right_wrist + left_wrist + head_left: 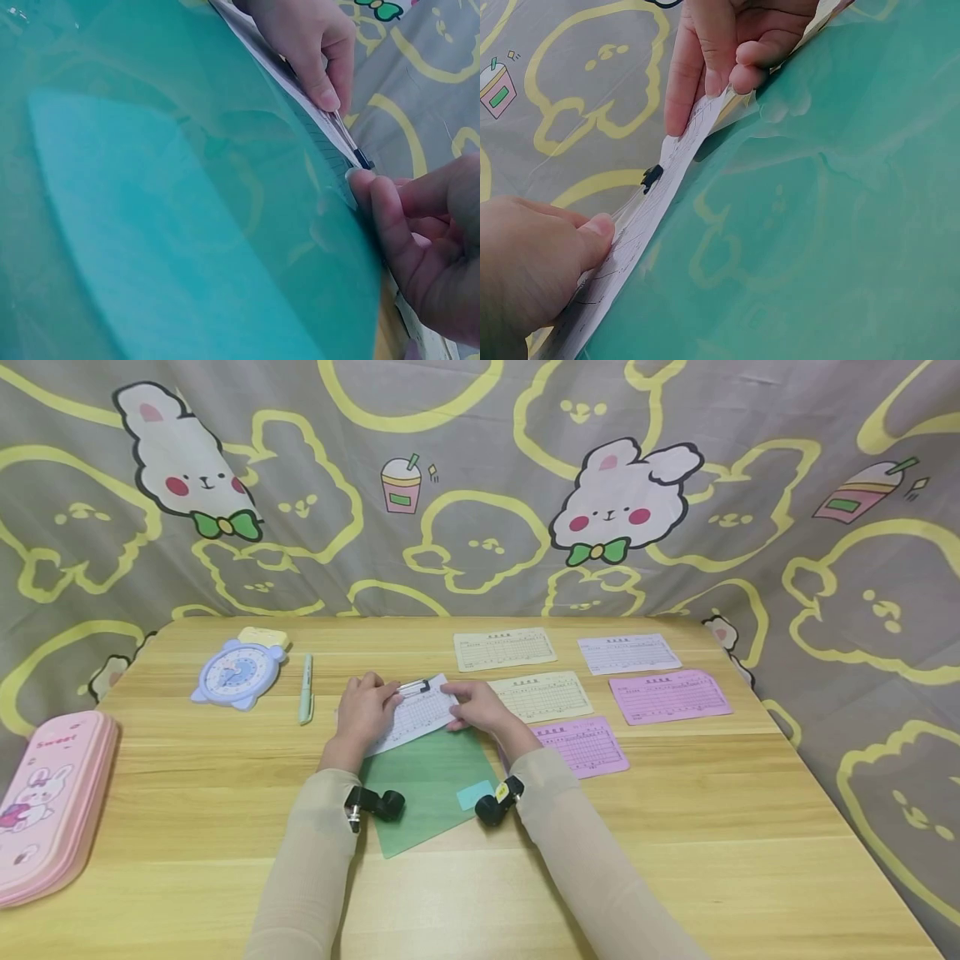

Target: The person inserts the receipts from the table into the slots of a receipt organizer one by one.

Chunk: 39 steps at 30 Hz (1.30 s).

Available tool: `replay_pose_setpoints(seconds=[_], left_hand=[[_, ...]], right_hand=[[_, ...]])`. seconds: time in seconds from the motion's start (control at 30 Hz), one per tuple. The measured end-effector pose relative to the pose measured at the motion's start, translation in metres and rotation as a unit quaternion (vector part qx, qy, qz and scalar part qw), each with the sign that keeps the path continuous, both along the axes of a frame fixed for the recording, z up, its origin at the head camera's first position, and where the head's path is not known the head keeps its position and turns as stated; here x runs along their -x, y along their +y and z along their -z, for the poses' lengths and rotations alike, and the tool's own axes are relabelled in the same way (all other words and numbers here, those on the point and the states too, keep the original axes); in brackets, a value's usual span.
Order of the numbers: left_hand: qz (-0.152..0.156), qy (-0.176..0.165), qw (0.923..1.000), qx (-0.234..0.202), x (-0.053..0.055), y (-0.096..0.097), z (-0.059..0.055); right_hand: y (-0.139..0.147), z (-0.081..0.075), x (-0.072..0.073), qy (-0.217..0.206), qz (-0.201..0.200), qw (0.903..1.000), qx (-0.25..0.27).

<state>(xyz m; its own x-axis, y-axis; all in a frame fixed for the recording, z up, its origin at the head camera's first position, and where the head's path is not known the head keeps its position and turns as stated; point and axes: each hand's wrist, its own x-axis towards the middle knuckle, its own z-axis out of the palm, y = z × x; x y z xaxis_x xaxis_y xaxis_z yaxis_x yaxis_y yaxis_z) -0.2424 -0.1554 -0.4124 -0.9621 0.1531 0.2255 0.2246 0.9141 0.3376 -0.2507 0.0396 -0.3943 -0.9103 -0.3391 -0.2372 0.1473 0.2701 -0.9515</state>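
A white printed form (418, 717) lies over the upper part of a green translucent plastic folder (423, 789). Along the form's top edge runs a metal clip (414, 687) with a black end piece, also visible in the left wrist view as a dark clip end (652, 178). My left hand (363, 712) pinches the clip's metal bar at its left part, thumb and finger on it in the right wrist view. At the form's upper right corner, my right hand (482, 706) pinches the sheet between thumb and fingers. A light blue label (474, 795) sits on the folder's lower right.
To the right lie yellowish forms (504, 649), a white form (628, 653) and pink forms (670, 697). On the left are a blue toy clock (238, 673), a yellow block (264, 637), a green pen (307, 689) and a pink pencil case (56, 806). A patterned curtain (480, 468) hangs behind.
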Motion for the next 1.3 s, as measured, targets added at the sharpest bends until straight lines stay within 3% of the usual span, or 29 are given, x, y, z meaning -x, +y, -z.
replay_pose_setpoints(seconds=[0.6,0.8,1.1,1.3], left_hand=[[0.003,-0.001,1.0,0.004,-0.002,0.001,-0.002],[0.0,0.008,0.9999,-0.013,-0.005,0.001,0.0],[-0.004,0.017,0.9987,-0.049,-0.005,-0.002,0.002],[-0.005,0.012,0.9977,-0.067,-0.004,-0.001,0.002]], right_hand=[[-0.001,0.005,0.001,0.015,0.004,0.9998,-0.014],[0.003,0.004,-0.002,0.024,-0.004,0.9997,-0.005],[0.037,-0.024,-0.014,0.078,-0.051,0.9928,-0.076],[0.077,-0.042,-0.025,0.181,-0.074,0.973,-0.123]])
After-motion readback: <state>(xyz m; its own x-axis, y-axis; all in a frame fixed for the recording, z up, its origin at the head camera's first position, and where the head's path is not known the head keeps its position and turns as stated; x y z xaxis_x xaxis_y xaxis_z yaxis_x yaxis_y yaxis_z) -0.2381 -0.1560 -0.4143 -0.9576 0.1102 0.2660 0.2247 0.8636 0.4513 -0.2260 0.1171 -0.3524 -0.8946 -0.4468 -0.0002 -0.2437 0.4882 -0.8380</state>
